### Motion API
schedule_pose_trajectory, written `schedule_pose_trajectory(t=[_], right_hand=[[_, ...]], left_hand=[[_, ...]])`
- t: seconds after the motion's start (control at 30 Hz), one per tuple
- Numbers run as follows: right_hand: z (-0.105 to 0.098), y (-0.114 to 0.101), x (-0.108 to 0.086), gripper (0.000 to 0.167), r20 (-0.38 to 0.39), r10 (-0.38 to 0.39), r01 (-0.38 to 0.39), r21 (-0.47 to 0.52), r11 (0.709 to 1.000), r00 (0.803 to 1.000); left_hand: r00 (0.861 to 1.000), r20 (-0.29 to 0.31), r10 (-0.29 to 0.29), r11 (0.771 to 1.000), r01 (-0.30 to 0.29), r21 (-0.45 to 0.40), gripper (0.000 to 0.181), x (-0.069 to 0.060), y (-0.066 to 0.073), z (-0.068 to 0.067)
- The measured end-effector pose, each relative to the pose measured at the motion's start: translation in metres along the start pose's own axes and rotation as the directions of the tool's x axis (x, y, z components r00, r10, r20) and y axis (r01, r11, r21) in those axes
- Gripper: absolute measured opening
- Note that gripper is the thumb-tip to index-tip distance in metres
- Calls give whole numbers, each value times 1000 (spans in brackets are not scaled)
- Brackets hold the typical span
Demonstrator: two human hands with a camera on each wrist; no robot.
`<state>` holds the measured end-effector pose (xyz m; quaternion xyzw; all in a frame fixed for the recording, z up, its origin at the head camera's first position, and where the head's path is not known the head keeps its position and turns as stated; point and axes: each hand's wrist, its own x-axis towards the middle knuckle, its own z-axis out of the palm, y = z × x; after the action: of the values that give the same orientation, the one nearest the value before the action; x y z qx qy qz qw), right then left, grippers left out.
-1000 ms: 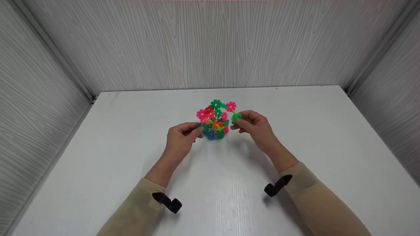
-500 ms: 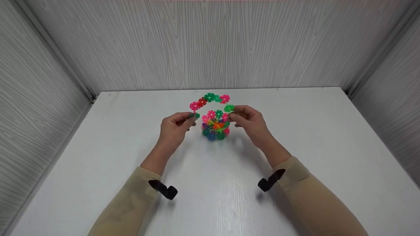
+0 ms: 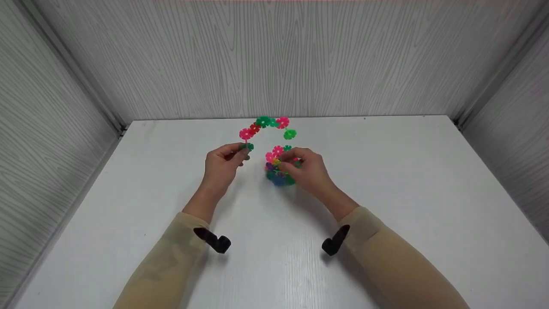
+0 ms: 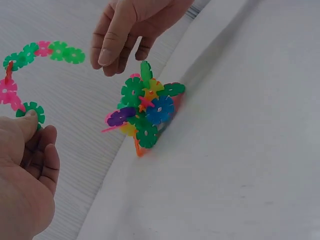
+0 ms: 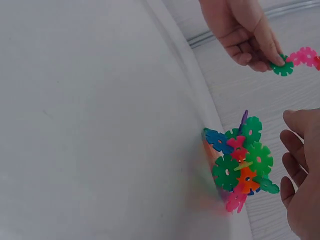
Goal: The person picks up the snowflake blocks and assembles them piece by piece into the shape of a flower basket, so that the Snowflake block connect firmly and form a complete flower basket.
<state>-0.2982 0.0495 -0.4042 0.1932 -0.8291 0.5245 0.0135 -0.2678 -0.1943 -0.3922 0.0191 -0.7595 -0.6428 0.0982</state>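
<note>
My left hand [image 3: 220, 166] pinches the dark green end disc of a curved chain of interlocking snowflake discs [image 3: 263, 122]. The chain, in pink, red and green, arches up in the air, and its bright green far end hangs free. On the table stands a cluster of snowflake discs [image 3: 279, 179], in blue, green, pink, orange, yellow and purple. My right hand [image 3: 309, 172] is beside and over that cluster and hides part of it in the head view. Both wrist views show a gap between the right fingers [image 4: 107, 55] and the cluster [image 4: 160, 110]; that hand holds nothing, its fingers loosely bent.
The white table [image 3: 274, 257] reaches back to a pale wood-grain panel [image 3: 274, 60]. Similar panels rise at the left and right sides. A black curved mount [image 3: 213, 240] sits on the left sleeve, another mount [image 3: 336, 241] on the right sleeve.
Both hands lifted the chain up and left, off the cluster. The right hand has let go of the chain's bright green end and moved left and down over the cluster.
</note>
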Motion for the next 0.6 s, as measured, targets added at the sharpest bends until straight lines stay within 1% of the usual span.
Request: schedule_pose_trajectory(t=[0.17, 0.23, 0.3, 0.43, 0.6], right_hand=[[13, -7, 5, 18, 39, -4, 9, -118, 993, 999], [16, -6, 6, 19, 55, -18, 26, -164, 986, 998], [17, -5, 7, 19, 70, -37, 51, -216, 975, 997], [18, 1, 8, 21, 101, -76, 104, -315, 943, 992], [14, 7, 6, 21, 124, -110, 148, -353, 924, 986]], left_hand=[[1000, 8, 4, 1000, -4, -11, 24, 1, -5, 2], [1000, 8, 3, 1000, -3, -11, 23, 1, -7, 4], [1000, 8, 2, 1000, -2, -13, 23, 1, -8, 7], [1000, 10, -4, 1000, 4, -14, 22, 1, -11, 12], [1000, 9, -25, 1000, 25, -18, 21, 0, -14, 19]])
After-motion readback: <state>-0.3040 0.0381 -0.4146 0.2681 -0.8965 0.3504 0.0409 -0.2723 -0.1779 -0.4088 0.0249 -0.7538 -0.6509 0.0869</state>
